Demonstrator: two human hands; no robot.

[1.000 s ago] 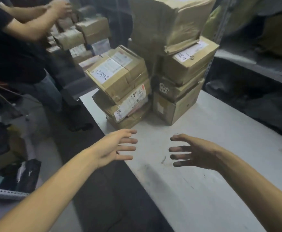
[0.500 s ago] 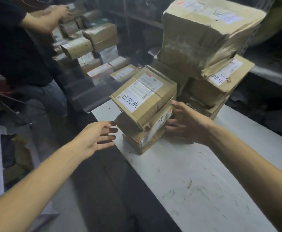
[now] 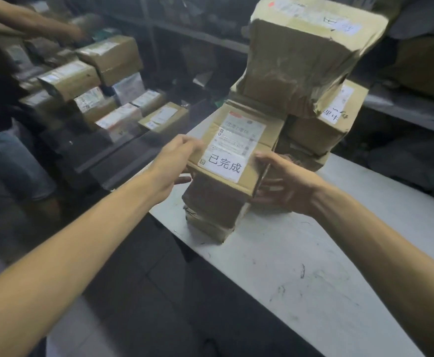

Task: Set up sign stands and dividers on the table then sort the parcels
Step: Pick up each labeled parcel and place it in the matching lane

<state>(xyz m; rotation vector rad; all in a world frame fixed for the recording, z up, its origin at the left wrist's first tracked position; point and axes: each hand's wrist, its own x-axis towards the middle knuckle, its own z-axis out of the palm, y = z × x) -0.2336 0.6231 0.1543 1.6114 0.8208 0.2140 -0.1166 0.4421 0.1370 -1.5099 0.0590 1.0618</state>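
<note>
While the top box [image 3: 232,150] sits on a small pile of boxes [image 3: 210,210] on the white table [image 3: 314,279], the left hand [image 3: 174,163] and the right hand [image 3: 285,186] hold it by its two sides.

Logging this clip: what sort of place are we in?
Probably a courier or parcel-sorting depot. Taped cardboard stacks stand on a scuffed white table, more labelled boxes are piled at the left, and shelving runs behind. The left hand and right hand grip a labelled parcel.

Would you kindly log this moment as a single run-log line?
phase: sorting | left hand: grips top parcel | right hand: grips top parcel | lower parcels: on table
</note>
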